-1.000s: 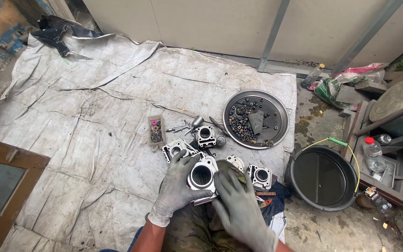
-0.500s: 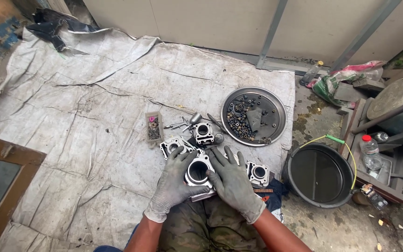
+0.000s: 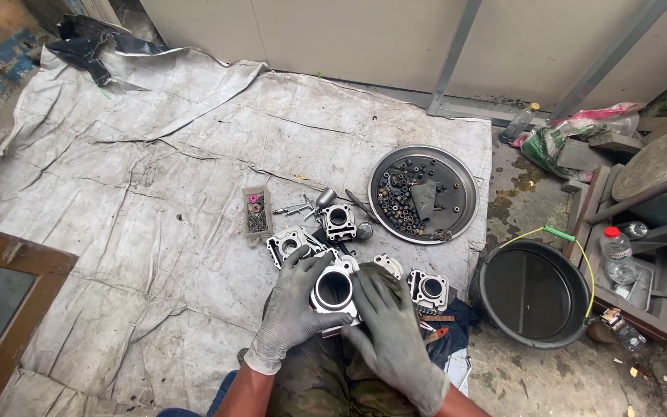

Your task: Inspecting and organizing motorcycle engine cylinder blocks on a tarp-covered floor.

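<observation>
Both of my hands wear dirty grey gloves and grip a metal engine cylinder (image 3: 334,289) with a round bore facing up, low in the middle of the view. My left hand (image 3: 291,309) wraps its left side. My right hand (image 3: 391,332) covers its right side and lower edge. Around it on the grey tarp (image 3: 133,208) lie similar cylinder blocks: one to the left (image 3: 285,245), one behind (image 3: 339,221), one to the right (image 3: 429,289).
A round metal tray (image 3: 457,189) holding several small dark parts and a rag sits behind right. A small box of screws (image 3: 256,212) lies left of the blocks. A black basin (image 3: 534,292) stands right, off the tarp. A wooden frame (image 3: 1,309) is at left.
My right hand has slid up from below onto the cylinder and now grips it with the left. The view has shifted slightly.
</observation>
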